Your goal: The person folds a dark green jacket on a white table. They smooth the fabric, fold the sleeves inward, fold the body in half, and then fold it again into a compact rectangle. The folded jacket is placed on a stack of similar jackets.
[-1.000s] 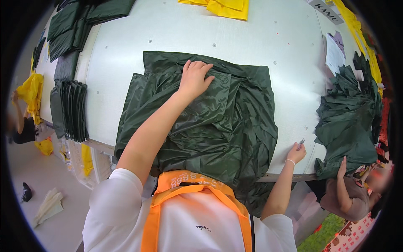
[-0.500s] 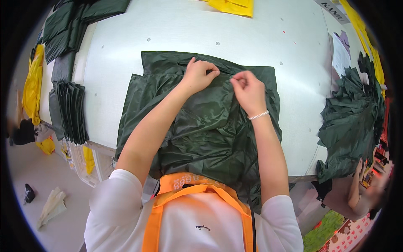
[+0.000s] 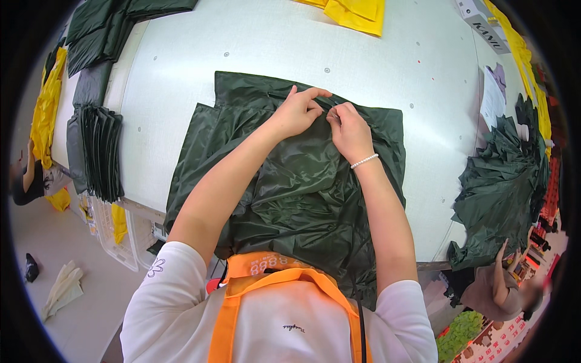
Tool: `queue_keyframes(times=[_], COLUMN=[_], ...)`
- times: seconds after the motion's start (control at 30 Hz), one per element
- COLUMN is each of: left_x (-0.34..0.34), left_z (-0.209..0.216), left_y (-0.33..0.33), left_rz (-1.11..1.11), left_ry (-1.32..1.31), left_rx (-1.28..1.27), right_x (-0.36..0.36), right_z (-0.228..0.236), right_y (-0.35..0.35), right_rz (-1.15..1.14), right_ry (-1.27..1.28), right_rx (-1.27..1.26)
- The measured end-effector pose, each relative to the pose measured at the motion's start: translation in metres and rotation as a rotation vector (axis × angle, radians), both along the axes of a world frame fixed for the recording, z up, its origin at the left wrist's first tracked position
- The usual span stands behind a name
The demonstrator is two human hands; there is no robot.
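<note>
A dark green, shiny garment (image 3: 296, 175) of thin cloth lies crumpled on the table before me, its near part hanging over the edge against my orange apron. Over its upper part, my left hand (image 3: 298, 112) is closed, the thumb and curled fingers pinching at a fold while the index finger points out to the right. Just beside it, my right hand (image 3: 351, 130) is pinched shut, thumb against fingertips. The fingertips of both hands nearly meet; what the right ones hold is too small to make out. A beaded bracelet (image 3: 365, 161) circles my right wrist.
The white table (image 3: 181, 54) has small round fixings. Stacked dark green pieces (image 3: 100, 154) lie at its left edge, a green heap (image 3: 499, 181) at the right. Folded yellow cloth (image 3: 357, 15) lies at the far side. Co-workers are at both sides; a white crate (image 3: 121, 242) stands below left.
My right hand has moved left, its fingertips now beside the left hand's. The left index finger has stretched out to the right. The view has shifted slightly.
</note>
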State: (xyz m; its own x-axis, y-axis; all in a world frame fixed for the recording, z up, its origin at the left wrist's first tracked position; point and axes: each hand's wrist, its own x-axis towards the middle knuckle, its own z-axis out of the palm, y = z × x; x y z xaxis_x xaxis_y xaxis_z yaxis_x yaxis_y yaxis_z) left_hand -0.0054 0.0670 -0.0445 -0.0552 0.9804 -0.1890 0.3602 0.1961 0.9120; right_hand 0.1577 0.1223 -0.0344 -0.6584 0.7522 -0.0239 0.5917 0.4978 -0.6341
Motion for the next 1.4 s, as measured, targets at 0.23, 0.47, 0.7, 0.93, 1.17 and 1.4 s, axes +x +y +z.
queue_keyframes(times=[0.23, 0.47, 0.7, 0.93, 1.17, 1.4], left_x=[-0.001, 0.001, 0.003, -0.001, 0.007, 0.017], left_z=[0.003, 0.007, 0.005, 0.005, 0.010, 0.013], left_y=[0.000, 0.001, 0.001, -0.004, 0.000, 0.001], left_rz=[0.014, 0.013, 0.001, 0.003, 0.042, 0.021], left_ry=[0.008, -0.065, -0.058, 0.000, 0.140, 0.249], left_rx=[-0.011, 0.018, 0.039, -0.002, 0.223, 0.222], right_x=[0.021, 0.007, 0.014, 0.029, 0.020, 0.028], right_z=[-0.005, 0.004, -0.009, -0.007, 0.008, 0.017], right_y=[0.010, -0.004, 0.001, 0.013, 0.004, 0.000], right_rz=[-0.238, -0.065, -0.147, -0.323, -0.409, -0.407], right_ry=[0.221, 0.094, 0.180, 0.312, 0.526, 0.626], right_rx=[-0.117, 0.052, 0.012, -0.349, -0.717, -0.837])
